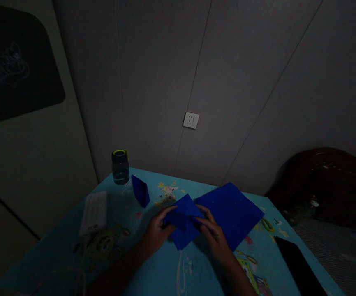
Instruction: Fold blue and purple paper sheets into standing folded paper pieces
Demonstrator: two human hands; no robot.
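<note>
Both hands hold a partly folded sheet of blue origami paper (184,238) above the middle of the table. Its left edge is pinched between the thumb and fingers of my left hand (158,227). On the opposite side, my right hand (212,233) grips a folded flap, and its fingertips partly cover the paper. Behind my right hand lies a flat blue paper sheet (232,213). A small folded blue paper boat (140,191) rests farther back, to the left.
A dark bottle (120,167) stands at the table's back left corner. Nearer me is a white power strip (94,213) with a cable. A black flat device (298,263) and a yellow-green tape ring (267,225) lie on the right. The cartoon-print tablecloth (153,273) covers the table.
</note>
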